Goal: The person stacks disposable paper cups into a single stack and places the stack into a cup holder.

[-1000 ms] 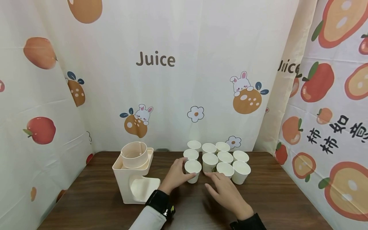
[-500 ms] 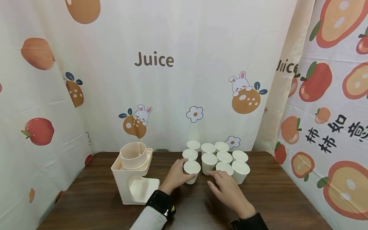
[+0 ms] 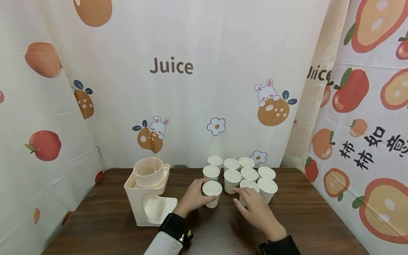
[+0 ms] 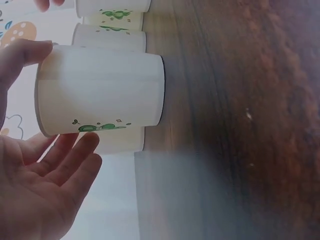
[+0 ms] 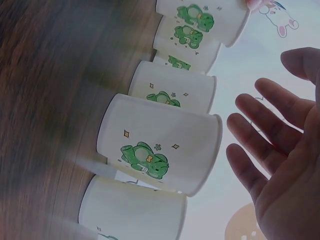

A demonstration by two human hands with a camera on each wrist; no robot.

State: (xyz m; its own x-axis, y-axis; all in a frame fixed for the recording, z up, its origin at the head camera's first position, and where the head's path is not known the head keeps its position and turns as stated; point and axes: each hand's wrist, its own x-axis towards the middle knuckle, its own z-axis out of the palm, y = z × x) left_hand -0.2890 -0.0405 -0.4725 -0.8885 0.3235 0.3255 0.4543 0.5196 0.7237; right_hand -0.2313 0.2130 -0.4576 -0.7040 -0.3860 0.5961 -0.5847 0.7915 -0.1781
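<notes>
My left hand (image 3: 193, 199) holds a white paper cup (image 3: 212, 189) by its sides near the rim, thumb on one side and fingers on the other. In the left wrist view this cup (image 4: 100, 90) stands upright and shows a green print. My right hand (image 3: 256, 211) hovers just in front of the other paper cups (image 3: 249, 186), its fingers loosely spread and holding nothing. A cup with a green bear print (image 5: 160, 145) stands before its fingertips (image 5: 240, 155) in the right wrist view, with a small gap between them.
Several more white paper cups (image 3: 232, 177) stand grouped at the back of the dark wooden table (image 3: 220, 233). To the left is a cream-coloured stand (image 3: 137, 203) with a round open top piece (image 3: 149, 179). A fruit-print curtain (image 3: 191, 99) hangs behind the table.
My left hand has drawn its paper cup a little nearer to me, apart from the cup behind it. The right hand has shifted slightly to the right.
</notes>
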